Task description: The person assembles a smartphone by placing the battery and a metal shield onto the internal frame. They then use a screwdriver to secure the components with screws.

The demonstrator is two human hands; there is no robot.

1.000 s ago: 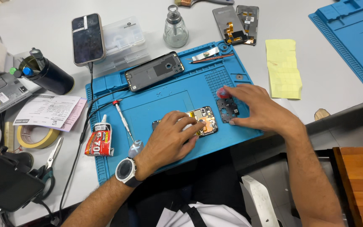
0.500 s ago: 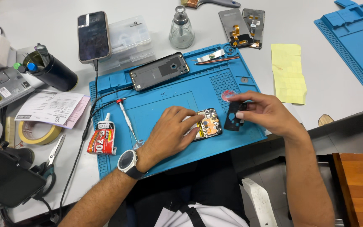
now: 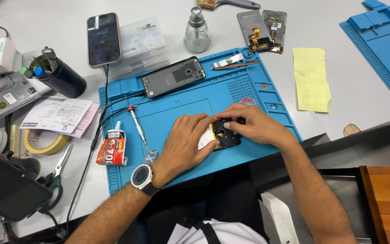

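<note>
An opened phone body (image 3: 222,134) with a yellow battery and a black cover plate lies on the blue repair mat (image 3: 177,113). My left hand (image 3: 186,142) rests over its left part and holds it down. My right hand (image 3: 251,124) presses the black plate onto the phone's right end with the fingertips. A small screwdriver (image 3: 138,128) lies on the mat just left of my left hand. A tube of glue (image 3: 112,147) sits at the mat's left edge. A dark phone back frame (image 3: 173,77) lies at the mat's far side.
A black phone on a cable (image 3: 103,39), a clear parts box (image 3: 143,43) and a glass dispenser bottle (image 3: 197,32) stand behind the mat. A screen assembly (image 3: 262,30) and yellow paper (image 3: 311,79) lie right. Tape roll (image 3: 44,141), scissors (image 3: 59,167) and papers lie left.
My right hand carried the black plate left and set it on the phone body. My left hand stayed on the phone. The camera view shifted slightly.
</note>
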